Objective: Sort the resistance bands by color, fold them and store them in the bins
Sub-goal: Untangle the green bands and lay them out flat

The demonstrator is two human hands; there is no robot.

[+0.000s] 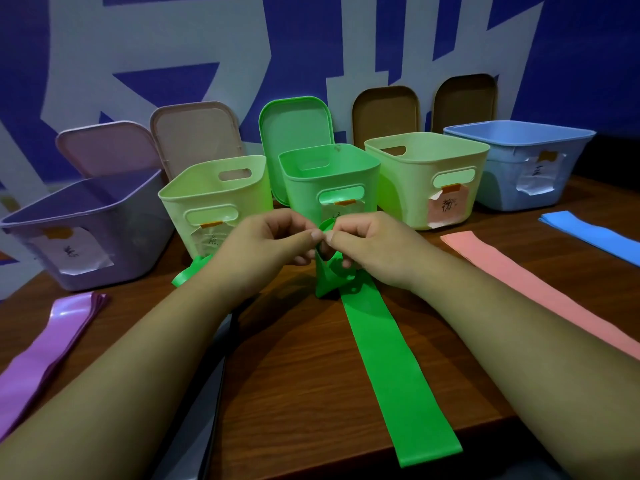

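Observation:
A long green resistance band [388, 368] lies on the wooden table and runs from the near edge up to my hands. My left hand [266, 237] and my right hand [370, 244] meet above its far end, each pinching the folded green end between thumb and fingers. Part of the green band also shows under my left wrist. The green bin [367, 188] stands just behind my hands. A purple band pile [48, 351] lies at the left, a pink band [540, 292] at the right, a blue band [588, 233] at the far right.
Five open bins stand in a row: purple [31, 237], light green [176, 206], green, light green [408, 181], blue [502, 181]. Their lids lean against the blue and white wall behind. A grey band [204, 420] lies under my left forearm.

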